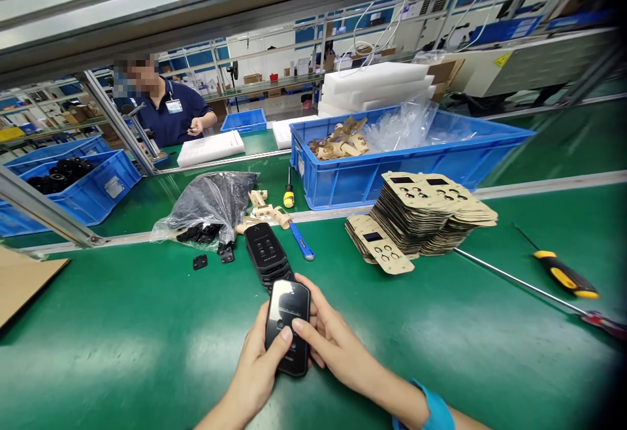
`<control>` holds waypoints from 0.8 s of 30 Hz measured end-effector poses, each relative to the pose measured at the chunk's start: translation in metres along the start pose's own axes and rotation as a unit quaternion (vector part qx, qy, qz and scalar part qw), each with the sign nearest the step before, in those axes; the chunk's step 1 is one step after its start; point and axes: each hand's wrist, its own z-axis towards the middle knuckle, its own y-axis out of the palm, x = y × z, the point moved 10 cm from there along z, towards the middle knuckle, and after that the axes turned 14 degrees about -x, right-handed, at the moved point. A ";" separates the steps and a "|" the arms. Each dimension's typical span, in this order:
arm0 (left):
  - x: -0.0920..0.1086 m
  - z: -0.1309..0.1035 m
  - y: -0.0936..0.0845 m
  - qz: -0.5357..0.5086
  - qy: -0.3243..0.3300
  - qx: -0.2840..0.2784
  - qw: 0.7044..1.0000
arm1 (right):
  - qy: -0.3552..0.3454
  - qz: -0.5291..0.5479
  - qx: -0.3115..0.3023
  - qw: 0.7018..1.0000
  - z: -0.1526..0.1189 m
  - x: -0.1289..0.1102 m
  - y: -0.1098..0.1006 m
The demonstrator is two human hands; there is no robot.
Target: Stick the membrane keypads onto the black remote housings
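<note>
My left hand [257, 359] and my right hand [340, 345] grip one shiny black case [289, 306] from both sides. The fingers on each hand are bent around its edges, and both thumbs lie on its front, near the round marks. The case is over the green table [161, 345], in the middle, close to me. A blue band [434, 407] goes around my right wrist.

Just past the case is a pile [267, 247] of more black cases, leaning one over the next. I can't tell if the case I hold touches it. Left of the pile is a clear bag [213, 198] with lots of small black bits, and a loose bit [200, 261] lies in front. A blue tool [301, 242] lies right of the pile.

Farther right, I see a tall stack of tan cards [411, 214] and a yellow and black screwdriver [563, 274]. Behind the cards is a big blue bin [343, 181].
</note>
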 end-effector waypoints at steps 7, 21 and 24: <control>0.008 -0.001 0.007 0.031 0.032 -0.011 0.999 | -0.028 -0.030 0.025 0.999 -0.002 -0.008 0.003; 0.012 -0.006 0.027 0.004 0.065 -0.162 0.985 | -0.017 0.093 -0.015 0.995 0.002 -0.007 -0.004; 0.016 -0.005 0.022 -0.050 0.051 -0.175 0.982 | -0.011 0.068 -0.007 0.998 0.009 -0.013 -0.013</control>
